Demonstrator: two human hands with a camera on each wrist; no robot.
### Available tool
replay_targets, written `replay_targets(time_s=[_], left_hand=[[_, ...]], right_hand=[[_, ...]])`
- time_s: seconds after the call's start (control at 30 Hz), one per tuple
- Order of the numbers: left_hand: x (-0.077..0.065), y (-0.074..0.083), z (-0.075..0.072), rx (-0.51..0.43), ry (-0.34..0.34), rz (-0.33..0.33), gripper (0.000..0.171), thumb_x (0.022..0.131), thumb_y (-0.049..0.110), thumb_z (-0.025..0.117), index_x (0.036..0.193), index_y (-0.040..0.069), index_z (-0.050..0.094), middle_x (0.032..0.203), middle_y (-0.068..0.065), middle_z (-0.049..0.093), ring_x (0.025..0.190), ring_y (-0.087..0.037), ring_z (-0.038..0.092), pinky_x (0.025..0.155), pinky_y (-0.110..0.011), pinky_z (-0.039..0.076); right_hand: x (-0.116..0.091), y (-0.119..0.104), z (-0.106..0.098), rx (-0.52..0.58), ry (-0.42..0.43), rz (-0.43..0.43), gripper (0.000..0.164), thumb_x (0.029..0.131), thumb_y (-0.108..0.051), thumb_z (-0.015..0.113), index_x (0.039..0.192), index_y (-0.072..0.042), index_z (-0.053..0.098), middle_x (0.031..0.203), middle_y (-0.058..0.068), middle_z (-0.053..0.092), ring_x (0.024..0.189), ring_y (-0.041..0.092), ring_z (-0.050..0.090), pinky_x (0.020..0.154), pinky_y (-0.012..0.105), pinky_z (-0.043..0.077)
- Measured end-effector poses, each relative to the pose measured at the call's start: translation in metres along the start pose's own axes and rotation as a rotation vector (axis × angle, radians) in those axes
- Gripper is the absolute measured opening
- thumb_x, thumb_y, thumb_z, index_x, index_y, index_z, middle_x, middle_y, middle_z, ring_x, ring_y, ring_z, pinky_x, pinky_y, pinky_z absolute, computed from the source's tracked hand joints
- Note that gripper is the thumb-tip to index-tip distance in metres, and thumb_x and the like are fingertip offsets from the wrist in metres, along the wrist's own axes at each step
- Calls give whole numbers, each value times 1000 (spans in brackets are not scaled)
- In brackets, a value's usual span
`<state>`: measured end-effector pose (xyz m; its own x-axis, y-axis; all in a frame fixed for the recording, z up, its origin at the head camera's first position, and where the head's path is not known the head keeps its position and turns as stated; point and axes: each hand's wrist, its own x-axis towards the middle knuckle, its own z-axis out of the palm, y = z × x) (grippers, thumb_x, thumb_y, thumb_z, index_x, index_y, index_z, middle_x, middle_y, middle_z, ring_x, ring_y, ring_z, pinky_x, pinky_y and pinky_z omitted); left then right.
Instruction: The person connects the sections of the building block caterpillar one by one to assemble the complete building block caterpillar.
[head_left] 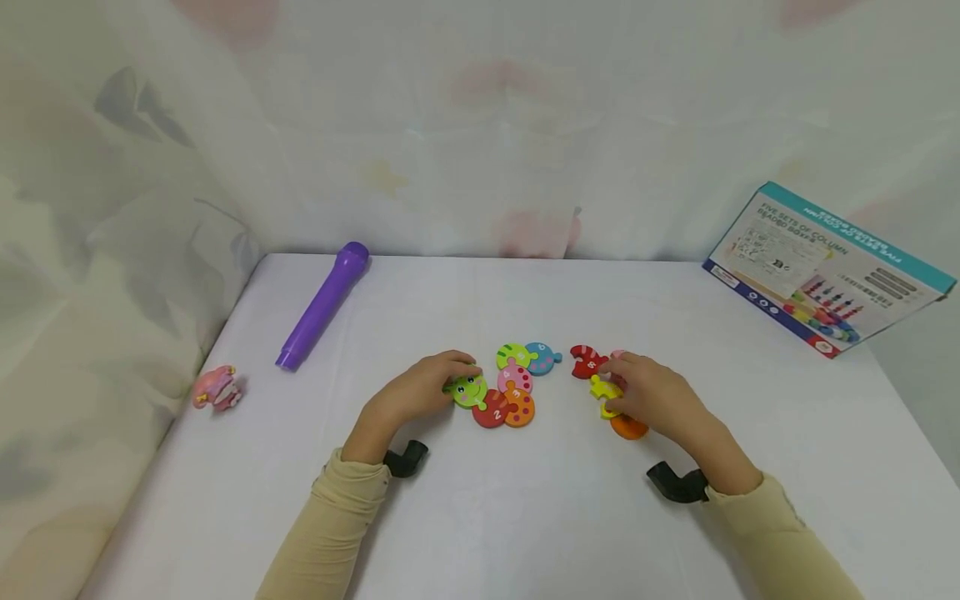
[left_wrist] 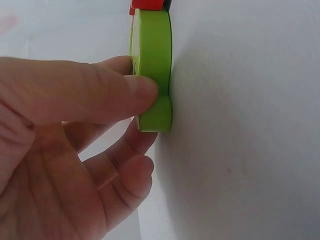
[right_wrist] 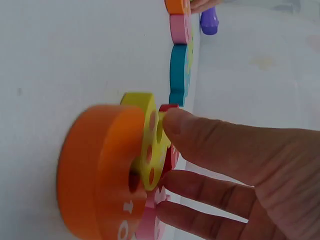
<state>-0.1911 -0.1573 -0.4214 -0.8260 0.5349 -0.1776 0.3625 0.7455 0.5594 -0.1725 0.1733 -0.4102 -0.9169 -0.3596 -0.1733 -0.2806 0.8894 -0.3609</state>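
Observation:
My left hand (head_left: pixel 420 390) pinches the edge of a green smiling caterpillar-head puzzle piece (head_left: pixel 469 392), thumb on its rim in the left wrist view. The head joins a curving row: red piece 2 (head_left: pixel 491 410), orange piece 3 (head_left: pixel 520 409), pink piece 4 (head_left: pixel 514 380), a striped green piece (head_left: pixel 511 356) and blue piece 6 (head_left: pixel 540 359). To the right, my right hand (head_left: pixel 663 400) pinches a yellow piece (right_wrist: pixel 152 145) between thumb and fingers. Around it lie red piece 8 (head_left: pixel 587 362), orange piece 10 (right_wrist: pixel 100 170) and a pink piece (right_wrist: pixel 149 215), partly hidden by fingers.
A purple toy microphone (head_left: pixel 322 307) lies at the back left of the white table (head_left: pixel 480 517). Near the left edge is a small pink figurine (head_left: pixel 217 388). A printed toy box (head_left: pixel 825 271) stands at the back right. Black wrist mounts (head_left: pixel 677 482) sit by both wrists.

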Motion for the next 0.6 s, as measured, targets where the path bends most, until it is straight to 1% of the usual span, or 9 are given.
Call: replay_targets(time_s=[0.2,0.3,0.4,0.47,0.6], left_hand=[[-1,-1,0,1,-1,3,47,82,-11,53,124,8,59,130,-7,50,123,-24,44,102,-39,37],[0,-1,0,-1,-1,-2,47,82,-11,53,124,9,59,130,-6,50,123,-23,44,102,-39,38],[0,-2,0,-5,1,-1,47,81,-11,53,124,8,60,130,-7,50,122,-24,44,101,-39,38],[1,-3,1,-6,-1,-3,47,81,-11,54,124,9,60,130,-6,50,122,-23,44,101,-39,38],[1,-3,1,-4,-3,-9,47,82,-11,54,124,9,59,130,-6,50,123,-23,44,102,-38,38]], right_hand=[[-5,-10,5,-98,12,-48,53,69,-27,80,116,-11,62,109,9,62,98,26,54,75,44,52],[-5,-13,8,-150,29,-70,53,68,-26,81,116,-11,62,108,10,61,98,27,54,73,44,52],[-4,-15,13,-179,54,-82,53,68,-25,80,115,-11,62,106,9,61,95,25,55,71,42,53],[-4,-17,15,-162,68,-83,53,68,-25,80,116,-12,62,106,8,61,95,25,55,71,41,53],[-3,-23,16,-70,89,-75,55,69,-24,78,120,-12,60,111,9,60,98,25,54,73,43,53]])
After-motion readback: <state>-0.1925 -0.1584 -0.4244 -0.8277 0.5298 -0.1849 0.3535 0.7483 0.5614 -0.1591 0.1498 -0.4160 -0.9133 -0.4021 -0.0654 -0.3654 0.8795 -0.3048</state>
